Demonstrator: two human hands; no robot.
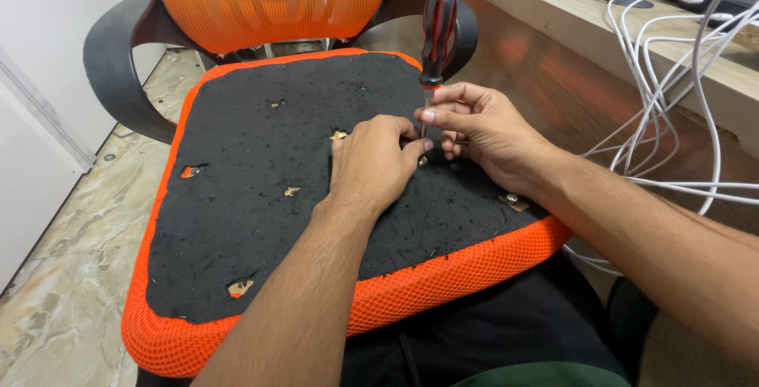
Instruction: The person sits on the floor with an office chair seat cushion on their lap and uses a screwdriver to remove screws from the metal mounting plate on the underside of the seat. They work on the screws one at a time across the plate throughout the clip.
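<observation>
An upturned seat cushion [261, 197], black on its underside and edged in orange mesh, is being rested across the person's lap, its far edge lying close to an orange mesh chair back [265, 0] with black armrests [115, 63]. Along the right, a wooden desk [553, 7] is being crossed by a tangle of white cables [672, 118]. Small torn holes are being shown across the black fabric, some with pale wood beneath.

A red-and-black screwdriver [439, 15] is being held upright near the middle of the cushion's right half, its tip being pressed down into the fabric. Its thin shaft is being pinched low down by the right hand [486, 134], whose fingers are closed around it just below the handle. The left hand [371, 162] is being laid on the fabric just beside the tip, fingers curled and touching the shaft; whether anything is being gripped there cannot be told. A small metal fitting [514, 200] is lying near the right wrist.
</observation>
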